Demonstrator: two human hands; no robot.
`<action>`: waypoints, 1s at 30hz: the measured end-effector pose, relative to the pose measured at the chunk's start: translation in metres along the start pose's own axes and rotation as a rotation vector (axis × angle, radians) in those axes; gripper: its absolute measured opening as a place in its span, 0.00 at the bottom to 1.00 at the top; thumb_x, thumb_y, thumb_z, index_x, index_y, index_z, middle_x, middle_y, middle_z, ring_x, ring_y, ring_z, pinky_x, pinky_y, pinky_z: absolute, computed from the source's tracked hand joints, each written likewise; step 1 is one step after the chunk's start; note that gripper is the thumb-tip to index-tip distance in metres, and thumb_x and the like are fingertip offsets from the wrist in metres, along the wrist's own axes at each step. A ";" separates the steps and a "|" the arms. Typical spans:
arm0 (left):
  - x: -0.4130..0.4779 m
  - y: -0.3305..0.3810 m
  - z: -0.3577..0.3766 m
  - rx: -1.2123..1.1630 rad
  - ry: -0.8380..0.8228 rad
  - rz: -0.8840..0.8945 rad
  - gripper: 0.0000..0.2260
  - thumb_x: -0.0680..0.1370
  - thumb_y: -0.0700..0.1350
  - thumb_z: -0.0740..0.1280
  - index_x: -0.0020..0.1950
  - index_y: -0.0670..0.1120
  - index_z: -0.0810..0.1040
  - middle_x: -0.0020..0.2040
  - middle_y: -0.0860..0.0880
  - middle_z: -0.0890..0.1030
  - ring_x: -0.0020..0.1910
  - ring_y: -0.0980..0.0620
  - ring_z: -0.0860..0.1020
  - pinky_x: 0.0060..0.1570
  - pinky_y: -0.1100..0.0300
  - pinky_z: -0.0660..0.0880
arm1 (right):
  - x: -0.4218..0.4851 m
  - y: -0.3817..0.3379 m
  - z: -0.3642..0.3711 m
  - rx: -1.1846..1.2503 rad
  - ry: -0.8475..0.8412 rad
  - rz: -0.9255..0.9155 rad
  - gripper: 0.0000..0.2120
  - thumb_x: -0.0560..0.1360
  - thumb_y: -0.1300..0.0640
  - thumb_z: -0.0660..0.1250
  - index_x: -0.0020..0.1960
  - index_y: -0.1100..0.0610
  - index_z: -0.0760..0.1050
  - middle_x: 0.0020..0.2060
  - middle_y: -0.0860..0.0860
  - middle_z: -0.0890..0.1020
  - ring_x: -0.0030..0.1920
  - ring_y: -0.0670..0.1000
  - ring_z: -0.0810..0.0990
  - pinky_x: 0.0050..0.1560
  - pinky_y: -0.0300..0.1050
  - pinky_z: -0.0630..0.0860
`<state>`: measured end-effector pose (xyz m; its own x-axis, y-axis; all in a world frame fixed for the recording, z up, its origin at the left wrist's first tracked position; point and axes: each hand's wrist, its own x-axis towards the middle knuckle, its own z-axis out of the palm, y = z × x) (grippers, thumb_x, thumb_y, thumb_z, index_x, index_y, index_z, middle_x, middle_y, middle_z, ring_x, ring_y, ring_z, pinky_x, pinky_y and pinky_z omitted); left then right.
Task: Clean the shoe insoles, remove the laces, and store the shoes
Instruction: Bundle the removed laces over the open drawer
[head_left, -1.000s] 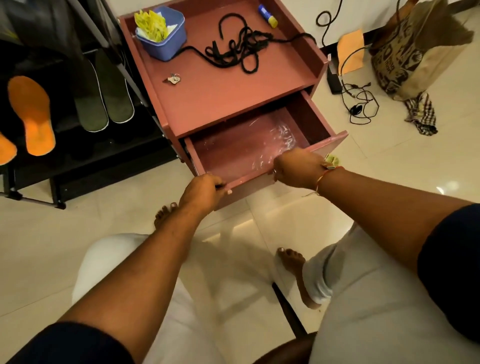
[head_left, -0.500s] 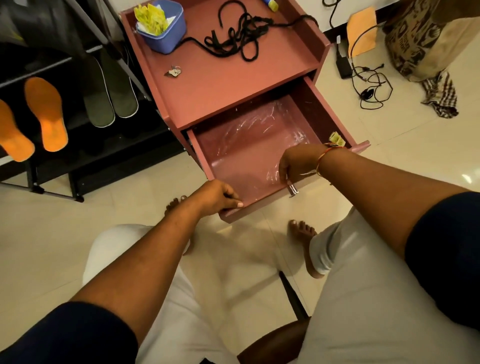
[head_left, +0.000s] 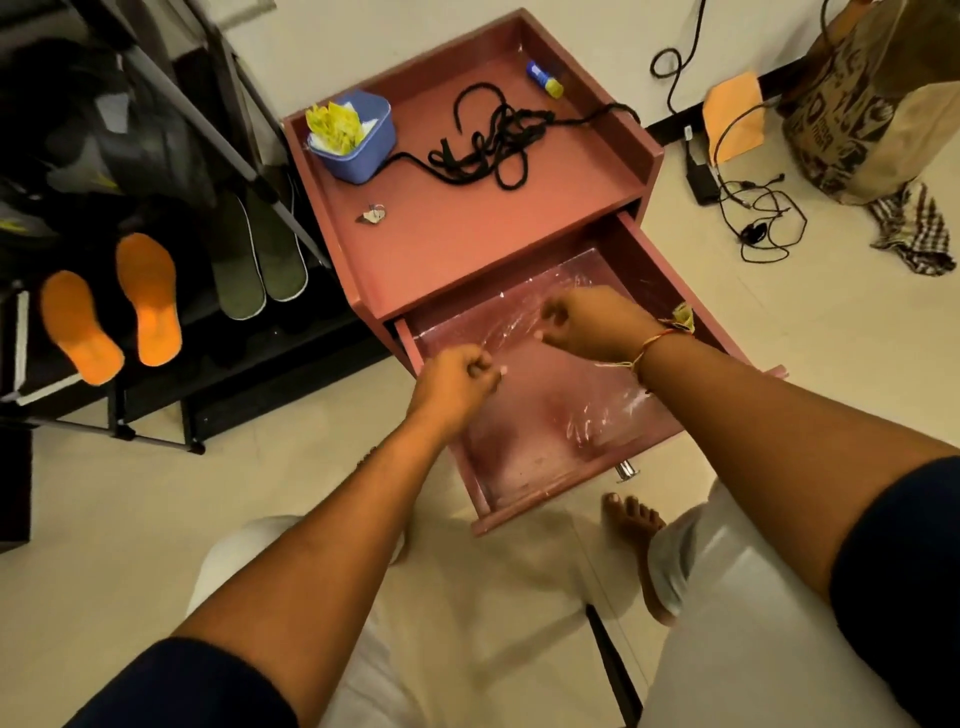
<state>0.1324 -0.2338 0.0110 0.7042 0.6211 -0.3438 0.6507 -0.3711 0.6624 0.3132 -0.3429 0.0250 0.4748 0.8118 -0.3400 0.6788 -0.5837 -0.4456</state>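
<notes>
Drawer (head_left: 540, 493) now out; left hand (head_left: 457, 376), right hand (head_left: 592, 322) leave front for plastic (head_left: 597, 415) | grips curled; hold not discernible | laces (head_left: 488, 145) unstored

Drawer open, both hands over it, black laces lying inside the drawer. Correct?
No. The head view shows the black laces on the cabinet top, beside the blue tub, not inside the drawer. The drawer is open, with the left hand and right hand over it.

Both bare forearms stretch forward and down. The left hand (head_left: 457, 382) is curled into a fist, knuckles up; the right hand (head_left: 592, 322), farther forward, curls its fingers too; any pinch is unclear
</notes>
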 end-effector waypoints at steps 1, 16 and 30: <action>0.012 0.011 -0.006 0.014 0.097 0.028 0.08 0.79 0.52 0.71 0.42 0.50 0.81 0.37 0.54 0.82 0.37 0.55 0.79 0.37 0.61 0.74 | 0.004 -0.001 -0.005 0.080 0.096 0.022 0.20 0.77 0.45 0.67 0.65 0.54 0.76 0.58 0.54 0.82 0.56 0.55 0.80 0.57 0.49 0.77; 0.220 0.082 -0.013 0.513 0.059 0.255 0.28 0.84 0.50 0.60 0.82 0.48 0.55 0.82 0.48 0.57 0.80 0.44 0.55 0.78 0.49 0.55 | 0.054 0.005 -0.031 0.601 0.346 0.242 0.23 0.80 0.48 0.64 0.72 0.52 0.68 0.66 0.53 0.76 0.65 0.55 0.75 0.65 0.51 0.73; 0.225 0.081 0.000 0.543 0.236 0.204 0.10 0.81 0.47 0.66 0.61 0.47 0.78 0.63 0.46 0.71 0.63 0.43 0.68 0.59 0.50 0.70 | 0.055 0.002 -0.035 0.692 0.264 0.356 0.17 0.78 0.45 0.66 0.61 0.53 0.75 0.52 0.51 0.80 0.54 0.53 0.79 0.57 0.54 0.78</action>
<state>0.3434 -0.1238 -0.0126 0.7878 0.6140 -0.0486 0.6053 -0.7573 0.2453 0.3600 -0.2987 0.0347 0.7711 0.5035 -0.3898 0.0048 -0.6168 -0.7871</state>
